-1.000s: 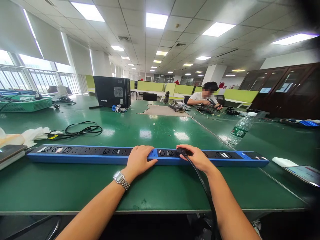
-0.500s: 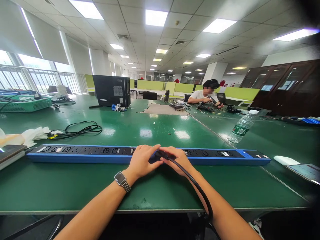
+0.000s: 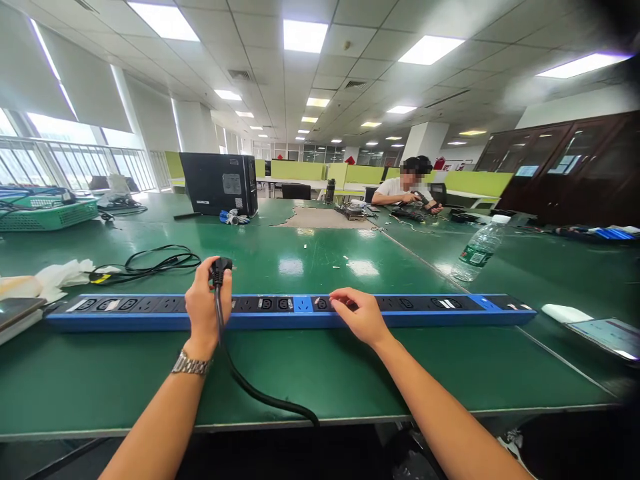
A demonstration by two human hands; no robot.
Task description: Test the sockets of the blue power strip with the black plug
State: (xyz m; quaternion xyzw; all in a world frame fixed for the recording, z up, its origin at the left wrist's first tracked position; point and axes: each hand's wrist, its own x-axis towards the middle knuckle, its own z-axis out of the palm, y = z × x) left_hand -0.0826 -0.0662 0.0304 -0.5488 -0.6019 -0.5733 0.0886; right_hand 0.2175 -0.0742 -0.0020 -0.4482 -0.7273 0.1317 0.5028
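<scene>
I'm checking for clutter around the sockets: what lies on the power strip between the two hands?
In the head view, only the power strip's own sockets lie between the left hand, holding the black plug, and the right hand.

A green table (image 3: pixel 320 373) carries a blue power strip (image 3: pixel 150 312), coiled cable (image 3: pixel 150 261), and water bottle (image 3: pixel 475 253).

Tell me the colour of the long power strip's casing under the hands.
Blue, with black socket panels; the long power strip shows best in the head view.
</scene>
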